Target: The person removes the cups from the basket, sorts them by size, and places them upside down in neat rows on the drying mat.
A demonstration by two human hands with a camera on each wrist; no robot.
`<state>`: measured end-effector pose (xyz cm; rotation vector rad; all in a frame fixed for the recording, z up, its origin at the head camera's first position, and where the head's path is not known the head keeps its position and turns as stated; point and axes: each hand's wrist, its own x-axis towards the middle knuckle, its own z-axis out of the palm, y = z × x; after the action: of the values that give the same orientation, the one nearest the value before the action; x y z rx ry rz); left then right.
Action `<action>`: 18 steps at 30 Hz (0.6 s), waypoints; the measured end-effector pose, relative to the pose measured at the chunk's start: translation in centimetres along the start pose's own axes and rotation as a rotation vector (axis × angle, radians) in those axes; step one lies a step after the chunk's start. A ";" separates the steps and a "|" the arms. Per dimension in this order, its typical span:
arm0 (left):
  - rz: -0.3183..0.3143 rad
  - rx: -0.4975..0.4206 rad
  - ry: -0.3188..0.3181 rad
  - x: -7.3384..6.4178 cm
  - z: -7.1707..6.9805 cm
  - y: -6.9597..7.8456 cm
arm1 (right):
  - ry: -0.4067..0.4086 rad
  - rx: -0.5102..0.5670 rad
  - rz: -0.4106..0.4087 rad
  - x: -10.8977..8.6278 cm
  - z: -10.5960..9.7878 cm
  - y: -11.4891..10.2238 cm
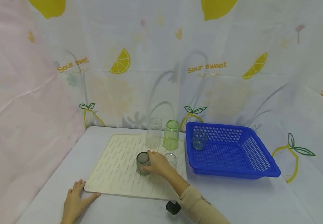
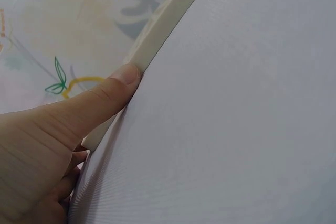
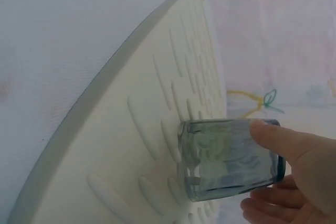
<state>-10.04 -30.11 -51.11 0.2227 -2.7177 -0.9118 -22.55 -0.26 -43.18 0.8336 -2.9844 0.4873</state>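
My right hand [image 1: 159, 163] grips a short smoky grey glass tumbler [image 1: 142, 163] near its upper end, thumb on the near side. In the right wrist view the tumbler [image 3: 223, 158] stands on a cream ridged drying mat [image 1: 116, 177]. At the mat's front left corner rests my left hand [image 1: 76, 202], fingers spread. Its thumb [image 2: 107, 95] lies straight against the mat's front edge in the left wrist view. Partly behind my right hand stands a short clear glass [image 1: 171, 159]. A tall clear glass [image 1: 153, 133] and a green glass [image 1: 171, 135] stand at the mat's back right.
A blue perforated plastic basket [image 1: 234, 172] stands right of the mat, with a clear glass [image 1: 199, 141] at its left inside. A small black object [image 1: 173, 207] lies by my right sleeve. A lemon-print cloth [image 1: 150, 62] hangs behind the white table [image 1: 116, 208].
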 end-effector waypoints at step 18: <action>-0.017 -0.010 -0.014 0.0 0.1 -0.2 | 0.263 0.634 -0.120 -2.6 -2.5 3.6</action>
<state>-10.07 -30.27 -51.29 0.2388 -2.7275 -0.9352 -22.32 4.69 -42.08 0.8707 -2.5254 1.4475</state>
